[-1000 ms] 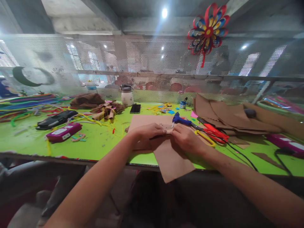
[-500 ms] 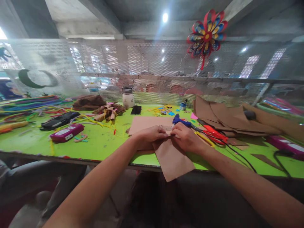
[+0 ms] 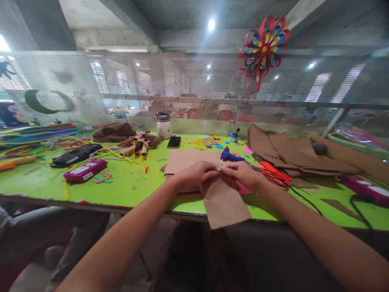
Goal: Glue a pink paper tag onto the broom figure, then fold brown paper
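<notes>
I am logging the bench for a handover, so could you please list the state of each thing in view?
left hand: pinching the brown paper's top edge
right hand: pinching the same edge
brown paper: flat, overhanging the table edge
glue gun: lying down, unheld
scissors: lying on table
phone: flat, screen dark
jar: upright, lidded
pinwheel: hanging on mesh

Brown paper sheet (image 3: 223,200) overhanging table edge
</notes>
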A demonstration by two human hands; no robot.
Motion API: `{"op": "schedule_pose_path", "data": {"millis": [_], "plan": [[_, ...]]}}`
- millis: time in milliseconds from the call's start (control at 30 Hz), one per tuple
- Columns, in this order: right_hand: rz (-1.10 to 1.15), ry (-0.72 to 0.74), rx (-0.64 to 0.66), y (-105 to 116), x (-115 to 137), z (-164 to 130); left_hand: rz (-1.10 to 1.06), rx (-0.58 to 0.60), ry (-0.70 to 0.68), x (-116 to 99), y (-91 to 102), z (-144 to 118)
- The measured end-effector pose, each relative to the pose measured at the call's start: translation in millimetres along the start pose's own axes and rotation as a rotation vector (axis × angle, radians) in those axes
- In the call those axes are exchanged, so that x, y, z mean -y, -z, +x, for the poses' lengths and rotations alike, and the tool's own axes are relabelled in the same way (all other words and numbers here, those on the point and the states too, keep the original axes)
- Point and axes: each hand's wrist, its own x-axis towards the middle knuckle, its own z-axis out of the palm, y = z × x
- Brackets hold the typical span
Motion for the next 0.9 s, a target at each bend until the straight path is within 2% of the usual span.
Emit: {"op": "schedule_pose_path", "data": {"millis": [133,300,467,567,733,900], "plan": [[0.039,0.04,-0.054,-0.3,2.3,0.9,0.111,-0.065,0.011,0.7,-4.3,-0.8],[-0.079,0.098,-0.072,0.8,4.7,1.3,0.096,-0.079,-0.005,-5.3,-4.4,-4.2],[-0.186,0.153,0.007,4.2,3.9,0.0,0.078,-0.038,-0.001,-6.5,-2.2,-5.9],[-0.235,0.199,0.01,5.3,4.4,-0.9,0.095,-0.041,0.017,-5.8,-2.8,-5.1],[-0.095,0.117,0.043,6.0,3.3,-0.4,0.117,-0.042,0.021,-6.8,-2.8,-4.5],[-0.051,0.095,-0.071,9.8,3.1,1.2,0.109,-0.011,0.071,-3.4,1.3,-6.9]]}}
